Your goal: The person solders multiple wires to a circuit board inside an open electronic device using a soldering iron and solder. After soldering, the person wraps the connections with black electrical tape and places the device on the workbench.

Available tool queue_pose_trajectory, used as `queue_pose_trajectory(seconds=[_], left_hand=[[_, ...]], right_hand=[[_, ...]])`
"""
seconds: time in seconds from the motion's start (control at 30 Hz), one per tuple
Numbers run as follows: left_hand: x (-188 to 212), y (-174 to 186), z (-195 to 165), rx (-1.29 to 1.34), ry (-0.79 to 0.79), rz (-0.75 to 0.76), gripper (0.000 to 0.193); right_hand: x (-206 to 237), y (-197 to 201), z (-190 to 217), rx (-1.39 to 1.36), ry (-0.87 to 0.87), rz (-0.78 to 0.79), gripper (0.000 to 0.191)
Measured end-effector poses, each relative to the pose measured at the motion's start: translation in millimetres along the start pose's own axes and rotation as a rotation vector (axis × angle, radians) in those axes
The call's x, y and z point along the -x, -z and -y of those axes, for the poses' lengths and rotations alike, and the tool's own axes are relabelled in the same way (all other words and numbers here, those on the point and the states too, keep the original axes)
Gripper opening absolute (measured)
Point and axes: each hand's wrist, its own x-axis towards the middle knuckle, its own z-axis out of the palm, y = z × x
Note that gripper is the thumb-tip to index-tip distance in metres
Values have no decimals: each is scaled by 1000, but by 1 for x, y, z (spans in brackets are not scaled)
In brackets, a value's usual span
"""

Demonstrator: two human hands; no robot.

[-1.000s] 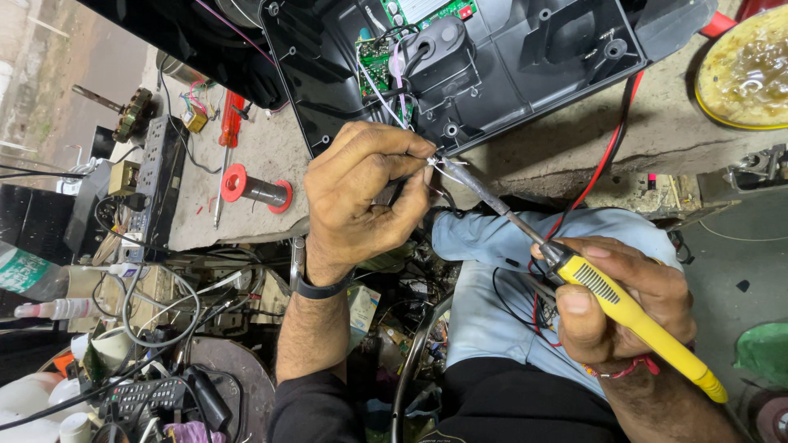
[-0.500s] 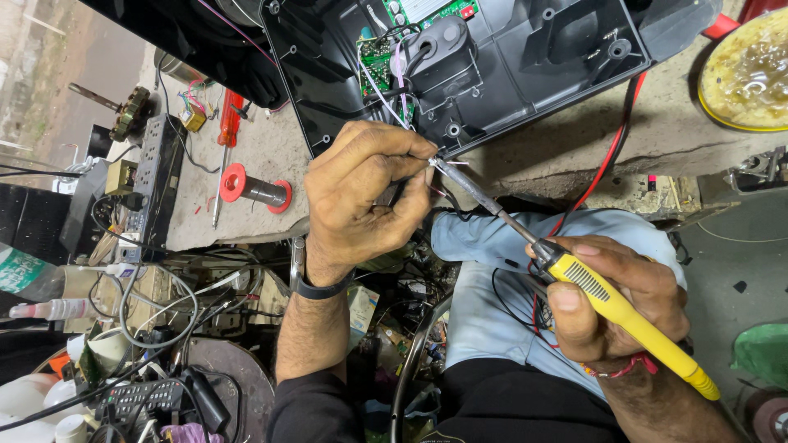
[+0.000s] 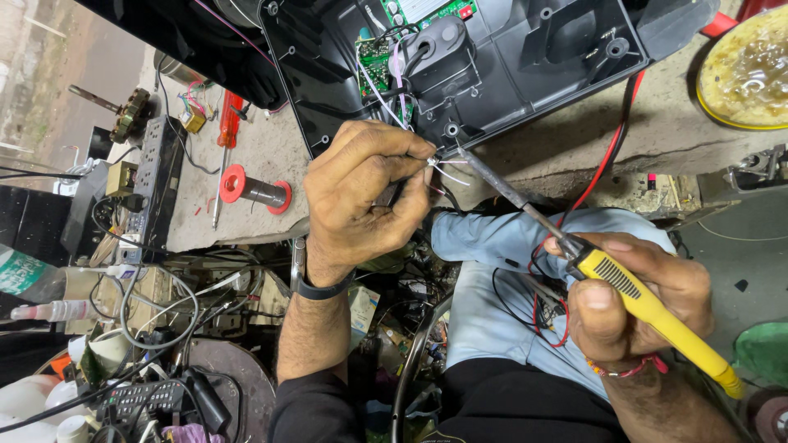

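the right hand [image 3: 636,308] has its fingers wrapped around a yellow soldering iron [image 3: 591,262], whose long axis slants up-left, tip at thin white wires [image 3: 443,168] pinched in the left hand [image 3: 365,193] fingers below the open black housing [image 3: 492,57].

Soldering iron [image 3: 648,308]: yellow plastic handle, matt, w/ dark ribbed grip strip; shaft dull grey metal, discoloured toward tip. Wires [image 3: 447,168] at tip: thin, white plastic insulation. Housing [image 3: 525,66]: black moulded plastic, semi-gloss, smooth, some dust. Circuit board [image 3: 375,56] inside: green, w/ shiny solder pts. Cable [image 3: 611,152]: red plastic sheath, smooth. Bench top [image 3: 263,148]: rough, grey, stone- or cement-like, gritty. Spool [image 3: 253,190]: red plastic flanges, grey metallic-looking core. Left hand [image 3: 361,193] wrist: black band, matt, prob. rubber. Right hand [image 3: 636,299] wrist: red thread. Trouser leg [image 3: 509,246]: pale blue cloth, soft, creased.
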Motion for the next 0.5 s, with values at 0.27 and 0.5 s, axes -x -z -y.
queue_pose_trajectory(seconds=[0.27,0.5], left_hand=[[-1,0,-1,-8,-3,2,19],[0,0,-2,-11,-5,1,20]], right_hand=[[4,-1,-9,-131,19,-155,44],[2,10,-12,-166,73,-194,44]])
